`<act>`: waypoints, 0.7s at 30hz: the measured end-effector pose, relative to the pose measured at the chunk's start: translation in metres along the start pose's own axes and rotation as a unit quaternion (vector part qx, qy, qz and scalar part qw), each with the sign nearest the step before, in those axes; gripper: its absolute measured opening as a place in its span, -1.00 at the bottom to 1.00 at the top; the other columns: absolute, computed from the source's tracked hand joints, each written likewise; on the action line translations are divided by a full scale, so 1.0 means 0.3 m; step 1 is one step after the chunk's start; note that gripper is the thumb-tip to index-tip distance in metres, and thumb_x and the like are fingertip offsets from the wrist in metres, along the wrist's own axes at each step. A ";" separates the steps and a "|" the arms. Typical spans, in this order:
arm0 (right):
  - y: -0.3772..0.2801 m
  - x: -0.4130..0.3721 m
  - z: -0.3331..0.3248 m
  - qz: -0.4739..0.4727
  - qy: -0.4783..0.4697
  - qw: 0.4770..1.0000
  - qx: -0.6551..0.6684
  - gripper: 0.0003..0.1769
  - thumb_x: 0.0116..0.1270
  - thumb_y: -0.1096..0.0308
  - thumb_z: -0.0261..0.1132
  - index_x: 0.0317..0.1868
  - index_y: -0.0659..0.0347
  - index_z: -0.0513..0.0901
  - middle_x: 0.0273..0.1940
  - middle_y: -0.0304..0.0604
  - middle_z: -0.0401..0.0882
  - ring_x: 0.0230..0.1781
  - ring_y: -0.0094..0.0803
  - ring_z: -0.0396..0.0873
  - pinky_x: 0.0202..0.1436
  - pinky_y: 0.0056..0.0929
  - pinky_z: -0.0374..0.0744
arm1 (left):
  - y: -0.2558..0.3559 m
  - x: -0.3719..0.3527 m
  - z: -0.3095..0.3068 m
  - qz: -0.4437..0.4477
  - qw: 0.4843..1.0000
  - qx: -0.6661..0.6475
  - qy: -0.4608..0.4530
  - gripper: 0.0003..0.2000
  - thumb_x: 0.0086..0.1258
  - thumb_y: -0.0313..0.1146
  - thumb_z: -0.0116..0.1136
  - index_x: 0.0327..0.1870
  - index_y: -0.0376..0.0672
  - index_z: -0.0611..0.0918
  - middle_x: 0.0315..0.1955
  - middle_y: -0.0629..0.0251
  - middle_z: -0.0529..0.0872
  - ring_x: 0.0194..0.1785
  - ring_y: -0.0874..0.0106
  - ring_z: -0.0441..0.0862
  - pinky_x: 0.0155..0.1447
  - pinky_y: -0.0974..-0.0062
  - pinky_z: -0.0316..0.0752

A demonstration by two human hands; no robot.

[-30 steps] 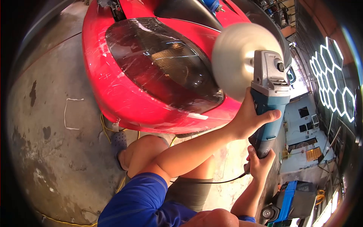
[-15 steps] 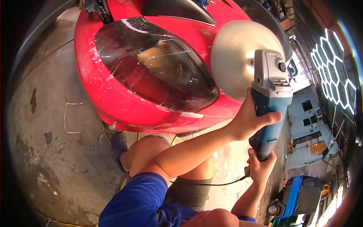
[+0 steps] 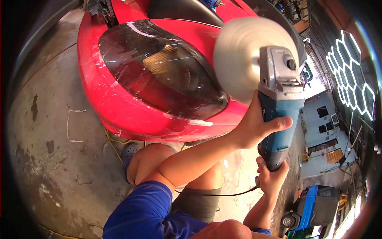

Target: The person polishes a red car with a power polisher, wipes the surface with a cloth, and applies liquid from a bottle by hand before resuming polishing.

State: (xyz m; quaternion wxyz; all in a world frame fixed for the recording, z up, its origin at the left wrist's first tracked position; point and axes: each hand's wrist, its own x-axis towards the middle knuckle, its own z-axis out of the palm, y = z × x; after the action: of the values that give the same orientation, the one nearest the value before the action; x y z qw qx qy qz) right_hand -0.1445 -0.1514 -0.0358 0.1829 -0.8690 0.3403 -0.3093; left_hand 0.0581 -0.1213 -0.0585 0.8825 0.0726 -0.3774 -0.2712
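left grip [image 3: 251, 129] wraps around body of angle grinder [image 3: 283, 107]; right grip [image 3: 272, 177] is closed around its rear end. blurred, spinning disc [image 3: 236, 59] just ahead of left grip. red car bumper [image 3: 155, 123] and headlight [image 3: 167, 71] to left of it. cannot tell if disc touches red surface. my judgement: hold firm with both, press lightly, move evenly; power cord [image 3: 234, 194] should remain behind grips, away from disc.

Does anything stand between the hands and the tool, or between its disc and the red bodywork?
Nothing visible. The left hand and right hand both grip the tool directly. No object shows between the disc and the red bodywork, though whether they touch is unclear.
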 end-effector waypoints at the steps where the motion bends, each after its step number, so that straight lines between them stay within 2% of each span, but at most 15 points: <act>1: -0.025 0.004 0.007 -0.002 0.001 1.000 -0.001 -0.61 0.30 0.27 0.69 -0.16 0.39 0.70 -0.43 -0.19 0.71 -0.54 -0.49 0.64 -0.42 -0.44 0.59 | 0.021 0.005 -0.009 0.004 1.000 0.000 0.000 0.03 0.40 0.02 0.61 0.60 -0.32 0.09 0.37 0.04 0.46 0.45 0.29 0.47 0.53 0.19 0.45; 4: -0.084 0.030 0.025 -0.033 -0.016 0.999 0.014 -0.60 0.29 0.26 0.70 -0.16 0.39 0.71 -0.43 -0.19 0.71 -0.55 -0.50 0.63 -0.43 -0.45 0.58 | 0.054 0.024 -0.026 0.035 0.999 -0.006 0.003 0.03 0.40 0.00 0.62 0.62 -0.31 0.11 0.35 0.05 0.50 0.43 0.28 0.50 0.52 0.20 0.47; 7: -0.133 0.044 0.039 -0.025 -0.024 0.999 0.009 -0.58 0.29 0.24 0.71 -0.15 0.39 0.72 -0.40 -0.19 0.73 -0.48 -0.50 0.64 -0.36 -0.42 0.60 | 0.116 0.027 -0.037 0.044 0.999 -0.019 0.004 -0.02 0.40 -0.02 0.61 0.61 -0.30 0.17 0.32 0.07 0.55 0.39 0.30 0.54 0.50 0.22 0.49; 13: -0.211 0.077 0.069 -0.064 -0.035 0.997 0.027 -0.50 0.27 0.20 0.74 -0.04 0.45 0.76 -0.28 -0.14 0.82 -0.24 -0.48 0.67 -0.07 -0.38 0.65 | 0.152 0.039 -0.074 0.067 0.998 -0.004 0.010 -0.07 0.41 -0.03 0.60 0.56 -0.29 0.22 0.30 0.07 0.59 0.35 0.31 0.59 0.44 0.23 0.54; 16: -0.204 0.076 0.061 -0.048 -0.043 0.998 0.009 -0.52 0.21 0.31 0.74 0.01 0.42 0.78 -0.17 -0.04 0.89 -0.17 -0.43 0.78 -0.01 -0.33 0.71 | 0.150 0.036 -0.076 0.067 0.998 -0.011 0.009 -0.07 0.41 -0.02 0.60 0.57 -0.29 0.21 0.31 0.06 0.57 0.37 0.30 0.58 0.45 0.22 0.53; 21: -0.182 0.052 0.037 -0.012 -0.041 0.999 -0.005 -0.54 0.19 0.32 0.75 -0.01 0.41 0.79 -0.17 -0.04 0.89 -0.17 -0.42 0.80 -0.01 -0.33 0.71 | 0.098 0.017 -0.058 0.057 0.998 0.010 0.023 -0.03 0.40 0.00 0.60 0.58 -0.28 0.18 0.35 0.04 0.53 0.41 0.28 0.53 0.48 0.20 0.50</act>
State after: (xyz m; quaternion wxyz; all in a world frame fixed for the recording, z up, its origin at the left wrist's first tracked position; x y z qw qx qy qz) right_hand -0.1019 -0.1230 -0.0089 0.1889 -0.8856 0.3238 -0.2743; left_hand 0.0858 -0.1007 -0.0577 0.9042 0.0657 -0.3634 -0.2147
